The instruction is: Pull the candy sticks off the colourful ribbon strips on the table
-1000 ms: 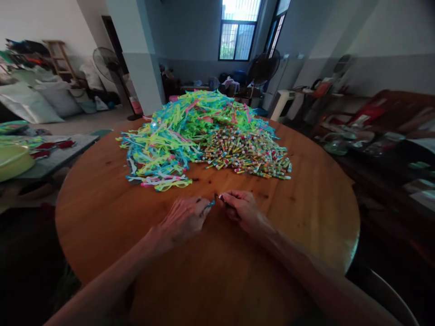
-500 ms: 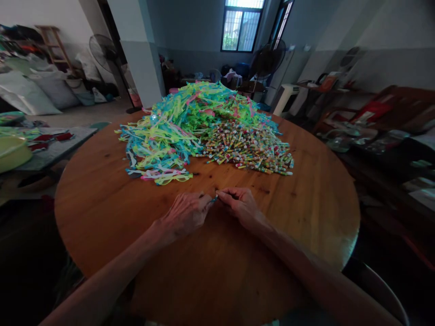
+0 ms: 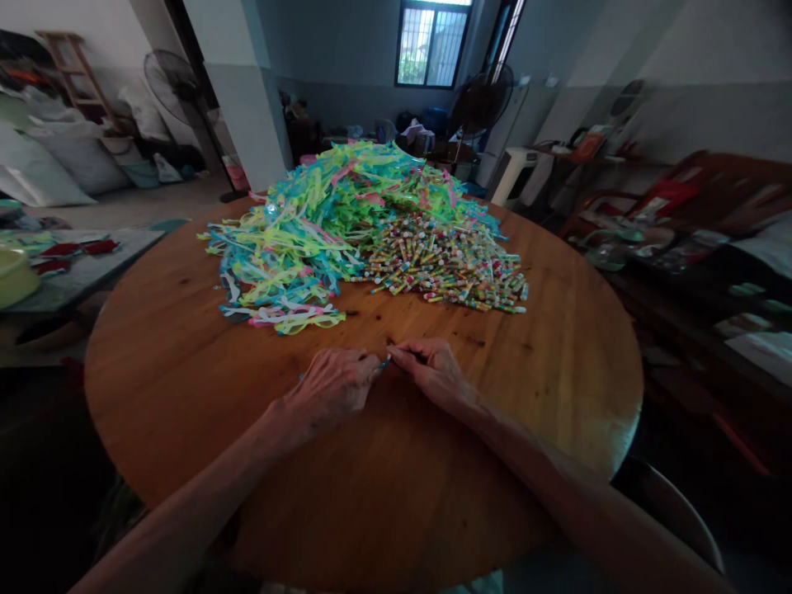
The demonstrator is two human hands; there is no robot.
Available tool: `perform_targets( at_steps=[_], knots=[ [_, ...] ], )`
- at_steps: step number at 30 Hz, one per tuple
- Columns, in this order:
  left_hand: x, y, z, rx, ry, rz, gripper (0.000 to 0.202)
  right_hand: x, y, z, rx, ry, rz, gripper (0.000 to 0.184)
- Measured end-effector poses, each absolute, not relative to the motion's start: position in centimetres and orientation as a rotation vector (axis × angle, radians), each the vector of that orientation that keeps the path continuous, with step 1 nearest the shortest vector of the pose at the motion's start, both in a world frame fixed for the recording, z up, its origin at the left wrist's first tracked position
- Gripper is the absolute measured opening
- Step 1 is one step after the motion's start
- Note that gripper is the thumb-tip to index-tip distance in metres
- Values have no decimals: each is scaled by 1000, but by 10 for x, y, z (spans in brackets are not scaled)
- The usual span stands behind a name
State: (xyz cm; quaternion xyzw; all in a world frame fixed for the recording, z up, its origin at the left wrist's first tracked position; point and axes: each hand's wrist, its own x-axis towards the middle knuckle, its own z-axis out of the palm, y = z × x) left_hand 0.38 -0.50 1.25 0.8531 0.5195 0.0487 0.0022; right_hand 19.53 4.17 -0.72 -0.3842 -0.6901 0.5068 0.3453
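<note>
Close together over the near middle of the table (image 3: pixel 433 478), both my hands meet at a thin blue piece (image 3: pixel 384 363) with a pale tip. My left hand (image 3: pixel 340 379) is closed round it, and most of the piece is hidden in the fingers. A speck of blue also shows beyond that hand's left side. With thumb and forefinger pinched, my right hand (image 3: pixel 433 367) grips the pale end. Farther back lie a large heap of bright plastic glasses frames (image 3: pixel 290 247) and a pile of short patterned sticks with white and red ends (image 3: pixel 449 268).
On the left, a side table (image 3: pixel 117 268) bears a yellow basin (image 3: pixel 16 276) and red items. White sacks (image 3: pixel 43 169) and a standing fan (image 3: pixel 173 87) are behind it. A wooden bench (image 3: pixel 711 198) stands at the right, with a metal rim (image 3: pixel 686 503) below the table edge.
The whole view has shifted slightly left and up. Both hands keep their grip at the blue piece, with little visible movement against the table.
</note>
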Motion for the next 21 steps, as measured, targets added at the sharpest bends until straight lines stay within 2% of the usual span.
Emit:
perform_targets(
  at_steps=[15,19,21],
  knots=[
    [7,-6,14,2760,1574,-60,21,196,35,-4,-885,-1983,1225,40],
    [-10,-28,22,2672,1582,18,25,197,30,-3,-853,-2092,1289,48],
    [-40,-51,23,2608,1687,217,26,202,35,-4,-904,-2104,1095,48]
  ],
)
